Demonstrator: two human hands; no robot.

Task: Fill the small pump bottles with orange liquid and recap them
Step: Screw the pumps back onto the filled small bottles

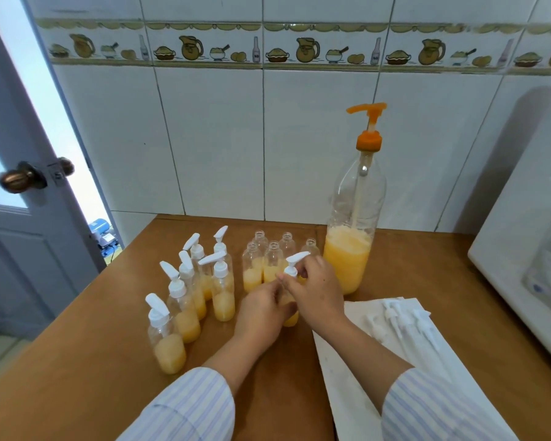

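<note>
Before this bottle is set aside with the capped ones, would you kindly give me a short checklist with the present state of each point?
1. Bottle held steady: ok, the left hand grips the small bottle round its body.
2. Cap being fitted: ok, the right hand pinches the white pump cap at its collar.
3. Cap fully screwed down: cannot tell, fingers hide the neck.
4. Bottle filled: ok, orange liquid shows at its base.
5. Spare caps ready: ok, loose pump caps lie on the white paper.
6. Bottles left to cap: not ok, the uncapped bottles stand open behind the hands.
</note>
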